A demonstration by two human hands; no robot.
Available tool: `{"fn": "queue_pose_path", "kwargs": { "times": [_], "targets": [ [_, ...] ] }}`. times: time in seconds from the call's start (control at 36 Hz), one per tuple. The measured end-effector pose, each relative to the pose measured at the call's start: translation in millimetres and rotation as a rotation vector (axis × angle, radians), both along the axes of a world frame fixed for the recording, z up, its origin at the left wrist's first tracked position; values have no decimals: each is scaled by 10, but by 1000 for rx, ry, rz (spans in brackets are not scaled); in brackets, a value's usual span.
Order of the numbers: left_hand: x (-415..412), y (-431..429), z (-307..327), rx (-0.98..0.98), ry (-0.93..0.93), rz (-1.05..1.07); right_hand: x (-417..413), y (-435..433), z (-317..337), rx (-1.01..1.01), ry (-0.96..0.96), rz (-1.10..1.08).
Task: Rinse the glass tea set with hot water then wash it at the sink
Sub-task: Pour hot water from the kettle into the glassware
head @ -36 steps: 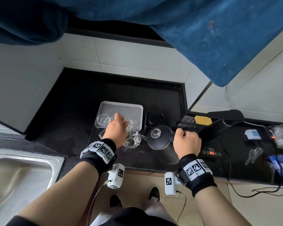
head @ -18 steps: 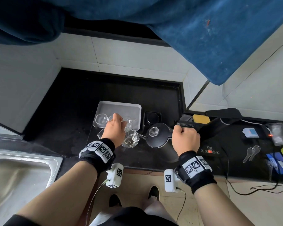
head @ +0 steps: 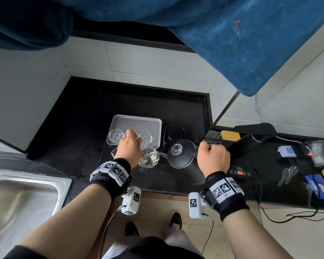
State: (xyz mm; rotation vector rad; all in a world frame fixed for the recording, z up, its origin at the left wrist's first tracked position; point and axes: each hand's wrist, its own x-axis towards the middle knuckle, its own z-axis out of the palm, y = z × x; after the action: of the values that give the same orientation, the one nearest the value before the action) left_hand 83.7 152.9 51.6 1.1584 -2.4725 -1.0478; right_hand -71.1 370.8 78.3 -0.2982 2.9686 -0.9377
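- A person stands at a black counter [head: 176,113], seen from above, with both forearms reaching forward and black wristbands with square markers on each wrist.
- The left hand [head: 128,148] hovers at the near edge of a grey tray [head: 138,121]. Its fingers are curled down around a clear glass piece [head: 143,142]. The hand hides most of it, so what kind of piece it is cannot be told.
- The right hand [head: 212,158] is closed in a fist around the handle of a black kettle [head: 182,157], which has a clear glass knob on its lid.
- The kettle's thin spout points left and reaches the rim of a glass bowl [head: 149,160] holding wet tea leaves. The bowl stands between the two hands, just near of the tray. Whether water is flowing cannot be told.
- A small glass cup [head: 115,136] sits on the near left corner of the tray, just left of the left hand.
- Part of a glass pitcher [head: 114,153] shows at the left hand's left side, off the tray.
- A black square holder [head: 173,134] stands just right of the tray.
- To the right of the kettle is a black heating base with a red display [head: 240,172], and further right, two keys [head: 288,174].
- A steel sink [head: 17,202] lies at the near left, well apart from the tea set.
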Motion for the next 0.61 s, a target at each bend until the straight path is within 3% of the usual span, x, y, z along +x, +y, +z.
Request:
{"fn": "queue_pose_path", "kwargs": {
  "times": [0.61],
  "targets": [
    [-807, 367, 213, -33, 4, -67, -597, 438, 112, -63, -14, -90]
  ]
}}
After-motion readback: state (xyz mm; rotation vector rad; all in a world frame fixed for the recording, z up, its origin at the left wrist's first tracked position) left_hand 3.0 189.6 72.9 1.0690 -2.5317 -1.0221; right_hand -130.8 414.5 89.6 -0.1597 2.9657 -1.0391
